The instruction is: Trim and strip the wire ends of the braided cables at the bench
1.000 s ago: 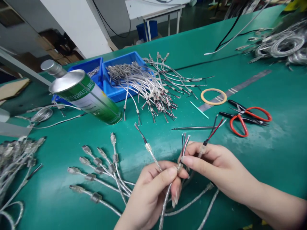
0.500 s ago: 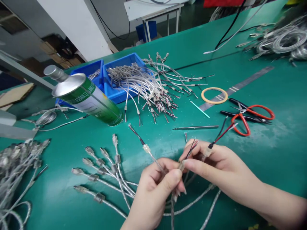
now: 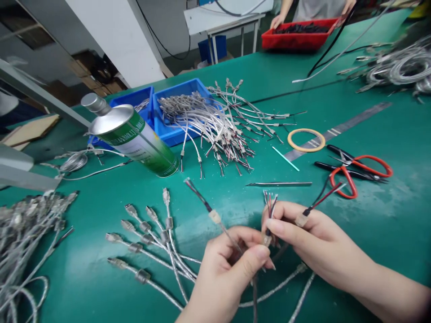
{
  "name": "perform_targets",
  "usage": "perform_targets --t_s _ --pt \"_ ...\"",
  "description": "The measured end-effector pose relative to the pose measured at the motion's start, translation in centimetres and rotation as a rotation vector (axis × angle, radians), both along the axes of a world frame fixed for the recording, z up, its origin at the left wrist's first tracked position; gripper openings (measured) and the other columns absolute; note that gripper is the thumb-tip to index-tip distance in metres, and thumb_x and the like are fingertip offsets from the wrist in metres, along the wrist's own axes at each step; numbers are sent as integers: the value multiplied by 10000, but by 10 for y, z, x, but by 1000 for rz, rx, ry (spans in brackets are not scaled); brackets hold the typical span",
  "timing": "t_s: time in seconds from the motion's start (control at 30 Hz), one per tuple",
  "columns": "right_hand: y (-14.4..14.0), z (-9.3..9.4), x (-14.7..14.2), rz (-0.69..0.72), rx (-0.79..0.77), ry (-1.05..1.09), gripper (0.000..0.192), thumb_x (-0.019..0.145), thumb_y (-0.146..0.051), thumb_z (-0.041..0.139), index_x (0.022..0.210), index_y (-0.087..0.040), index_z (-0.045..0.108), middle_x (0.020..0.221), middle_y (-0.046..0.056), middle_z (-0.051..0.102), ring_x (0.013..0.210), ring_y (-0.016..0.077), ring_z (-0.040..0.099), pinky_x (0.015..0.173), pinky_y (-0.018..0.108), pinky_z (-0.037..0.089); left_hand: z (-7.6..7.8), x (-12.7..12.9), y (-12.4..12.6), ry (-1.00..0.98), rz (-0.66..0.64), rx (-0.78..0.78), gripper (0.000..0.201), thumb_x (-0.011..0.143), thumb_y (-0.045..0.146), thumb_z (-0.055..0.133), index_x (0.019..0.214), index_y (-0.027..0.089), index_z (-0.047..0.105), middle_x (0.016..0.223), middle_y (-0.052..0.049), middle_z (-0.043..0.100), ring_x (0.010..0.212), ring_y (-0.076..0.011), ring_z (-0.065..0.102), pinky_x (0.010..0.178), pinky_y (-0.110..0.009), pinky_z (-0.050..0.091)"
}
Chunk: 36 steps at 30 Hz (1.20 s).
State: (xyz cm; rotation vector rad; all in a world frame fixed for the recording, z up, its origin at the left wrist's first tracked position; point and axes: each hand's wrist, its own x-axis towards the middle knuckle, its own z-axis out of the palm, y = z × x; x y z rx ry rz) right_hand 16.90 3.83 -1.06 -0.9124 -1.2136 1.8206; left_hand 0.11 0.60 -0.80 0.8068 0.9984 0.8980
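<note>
The left hand [image 3: 232, 269] is pinching a translucent plastic collar [image 3: 267, 241] on a silvery braided cable between thumb and forefinger; the right hand [image 3: 313, 237] is bringing its thumb and fingertips together at the base of the thin, multicoloured wires [image 3: 270, 207] fanning up from that collar; this worked end is sitting between the two hands, over the green tabletop [image 3: 94, 282]. A hard pull could be straining those wires, as they are looking fine and bare-tipped.

A second cable with a pale collar [image 3: 214, 217] is running through the left hand, and a third, its pale collar [image 3: 302, 220] trailing black and red wires, is resting against the right; holding several ends at once could be causing a slip or a tangle.

Leftward, several silvery cables with metal plugs and grey cylinders [image 3: 142, 275] are crossing one another, so a dragged one could be pulling its neighbours along. The red-looped scissors [image 3: 345, 160] are lying near the right hand's trailing wires, which could be snagging there.

Farther off, a green-and-white metal can [image 3: 144, 146] is standing beside a blue plastic tray [image 3: 175, 140] overflowing with wired cables; a careless sweep could be toppling it.
</note>
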Motion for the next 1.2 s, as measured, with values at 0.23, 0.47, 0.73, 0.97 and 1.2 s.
perform_targets --t_s 0.23,0.47,0.73,0.97,1.2 --pt "0 -4 2 -116 -23 9 196 930 -381 555 824 -216 556 862 -17 515 686 112 428 620 249 359 -3 -1 3 -4 16 1 226 927 363 483 1017 216 628 780 -1 558 743 -108 505 703 -239 418" --pt "-3 -2 -4 -91 -41 31 172 924 -321 589 798 -204 573 675 -46 522 623 80 475 585 190 385 0 6 1 -183 45 -77 139 726 167 757 800 178 640 708 24 656 664 -67 585 668 -179 436" --pt "-1 6 -1 -26 7 -8 201 926 -299 584 765 -180 602 687 -26 551 656 101 511 625 224 393 4 3 4 -253 -35 -119 102 795 231 667 773 140 709 580 -9 656 569 -79 519 631 -207 371" --pt "2 14 0 1 65 -116 219 917 -307 573 746 -173 599 729 7 545 708 141 498 668 272 397 5 1 4 -282 -104 -187 195 798 281 616 729 112 687 498 -11 542 491 -87 402 538 -228 259" --pt "4 15 1 7 57 -99 214 905 -298 585 728 -178 591 697 -17 530 683 122 491 654 248 388 3 1 5 -314 -133 -200 222 816 273 583 727 92 677 483 -11 509 471 -81 397 523 -217 249"
